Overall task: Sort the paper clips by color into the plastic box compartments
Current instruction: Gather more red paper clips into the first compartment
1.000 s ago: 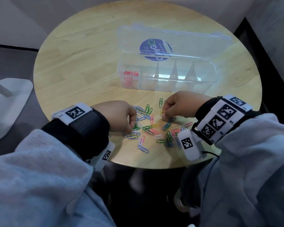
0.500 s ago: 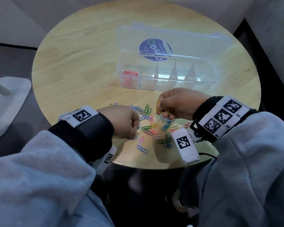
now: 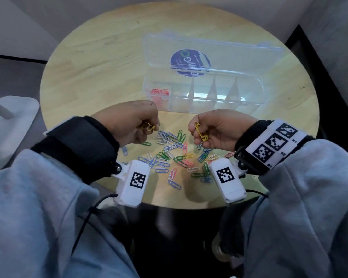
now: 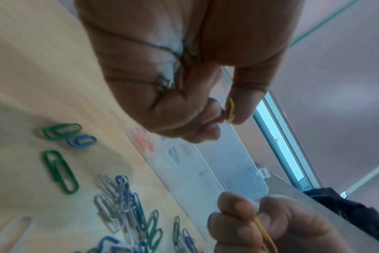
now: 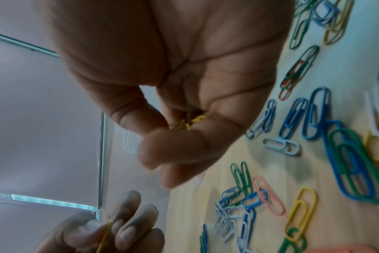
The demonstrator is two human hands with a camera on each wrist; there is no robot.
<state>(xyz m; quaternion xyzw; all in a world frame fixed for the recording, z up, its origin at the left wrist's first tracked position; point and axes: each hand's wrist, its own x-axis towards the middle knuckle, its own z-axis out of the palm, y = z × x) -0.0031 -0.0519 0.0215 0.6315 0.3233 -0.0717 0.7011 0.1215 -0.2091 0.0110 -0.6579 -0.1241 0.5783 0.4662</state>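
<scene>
Your left hand (image 3: 129, 122) and right hand (image 3: 215, 131) each pinched yellow wire paper clips (image 3: 201, 131) at mid-frame; loose bunches could spill short of the clear plastic compartment box (image 3: 255, 91)

The round blue sticker (image 3: 190, 63) on the box lid (image 3: 213, 55) carries white lettering ending in a clear "G" and a green ring like an "O" (the rest is too warped to read), and the wrist tags (image 3: 273, 143) bear only square code patterns.
</scene>
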